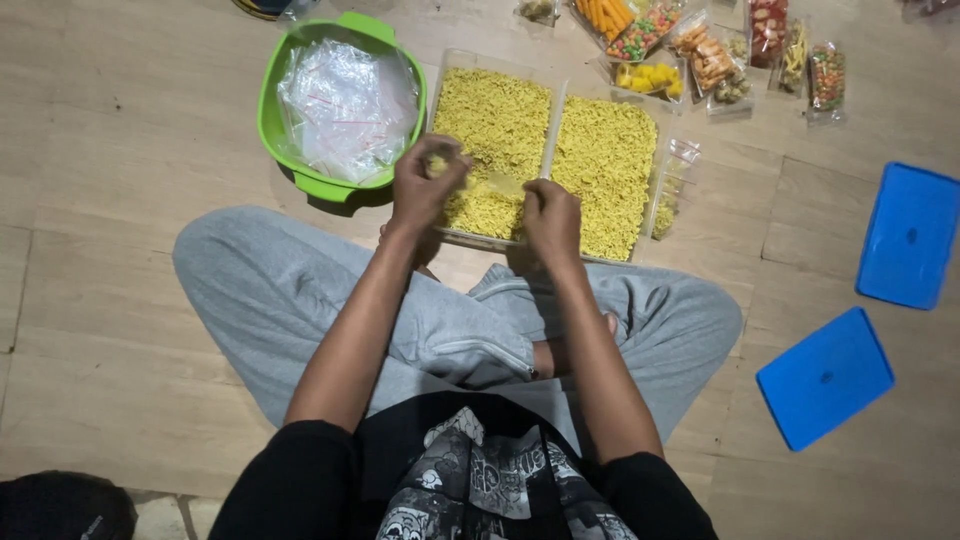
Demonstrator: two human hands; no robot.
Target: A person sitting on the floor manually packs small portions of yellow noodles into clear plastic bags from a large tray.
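Note:
Two clear rectangular tubs stand side by side on the floor in front of my crossed legs, the left tub (446,66) and the right tub (652,180), both filled with thin yellow noodle snack. My left hand (425,185) hovers over the left tub, fingers pinched on a clump of the yellow snack. My right hand (552,222) holds a small clear plastic bag (503,183) at the near rim, its mouth towards the left hand. The bag has a little yellow snack in it.
A green basin (272,100) full of empty clear plastic bags sits to the left. A partly filled bag (668,195) leans on the right tub. Several packed bags of colourful snacks (700,50) lie beyond. Two blue lids (825,377) (908,235) rest at the right.

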